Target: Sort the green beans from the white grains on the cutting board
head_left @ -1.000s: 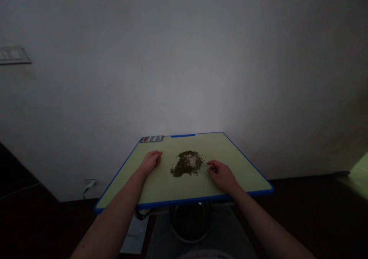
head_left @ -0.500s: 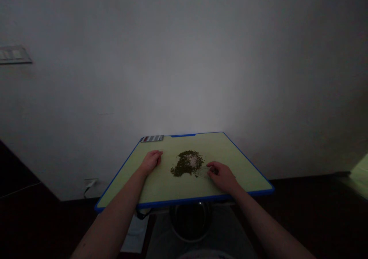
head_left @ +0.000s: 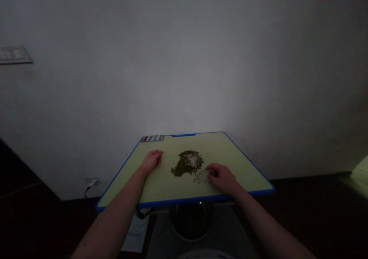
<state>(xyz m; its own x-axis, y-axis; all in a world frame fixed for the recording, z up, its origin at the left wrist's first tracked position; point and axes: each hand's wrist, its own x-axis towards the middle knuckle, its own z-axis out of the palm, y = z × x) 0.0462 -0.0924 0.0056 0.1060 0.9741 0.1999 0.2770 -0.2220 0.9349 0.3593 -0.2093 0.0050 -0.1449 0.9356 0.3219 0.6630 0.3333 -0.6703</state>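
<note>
A heap of small green grains [head_left: 185, 164] lies mid-board, with a pale pinkish patch [head_left: 193, 159] on its right part. It sits on a pale green cutting board [head_left: 178, 188] with a blue rim. My right hand [head_left: 222, 178] grips a clear curved piece, likely plastic [head_left: 202, 176], just below and right of the heap, with a few stray grains near its edge. My left hand [head_left: 151, 161] rests on the board left of the heap, fingers loosely curled, holding nothing.
A foil blister pack [head_left: 152, 138] lies at the board's far left corner. A metal pot [head_left: 189, 222] stands on the floor below the board's near edge. A wall socket with a plug [head_left: 92, 182] and a wall plate [head_left: 14, 54] are on the wall.
My right hand has slid a little left and toward me, bringing the clear piece closer under the heap. A few grains now lie beside it. My left hand has not moved.
</note>
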